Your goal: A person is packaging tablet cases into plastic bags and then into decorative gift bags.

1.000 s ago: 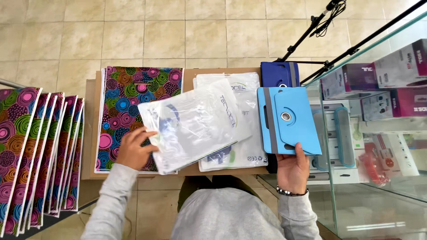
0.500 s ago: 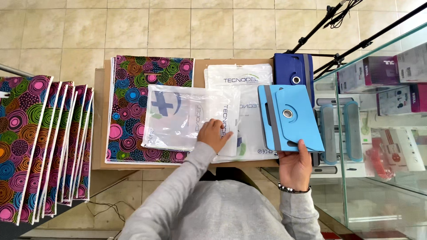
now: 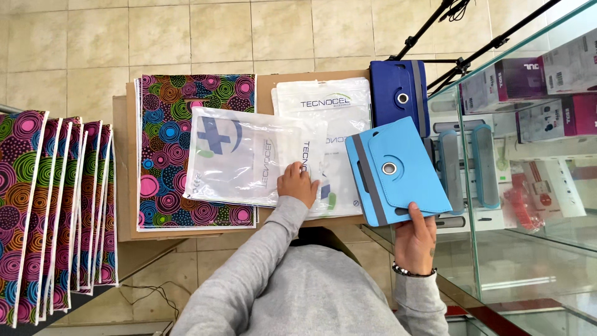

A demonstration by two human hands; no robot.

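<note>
Left grip: our left hand [image 3: 298,185] lies flat, fingers spread, pressing on the clear plastic sleeve with a blue cross mark [image 3: 249,155]; it pins the sleeve and closes round nothing.
Right grip: our right hand [image 3: 415,239] is closed on the lower edge of the light blue leatherette tablet case with a round metal swivel [image 3: 395,169], thumb over its front, holding it tilted above the counter edge.
Far left: a fanned row of swirl-patterned paper bags in many colours [image 3: 43,211] stands at nine o'clock from the sleeve.
Centre left: a flat bag of the same swirl pattern [image 3: 163,118] lies on the brown cardboard-topped table [image 3: 122,186], under the sleeve's left part.
Centre: a white plastic packet [image 3: 329,106] lies at one o'clock from our left hand, partly beneath the sleeve.
Right of centre: a dark blue tablet case [image 3: 398,87] lies at twelve o'clock from the light blue one.
Far right: a glass display cabinet [image 3: 528,205] holds boxed goods.
</note>
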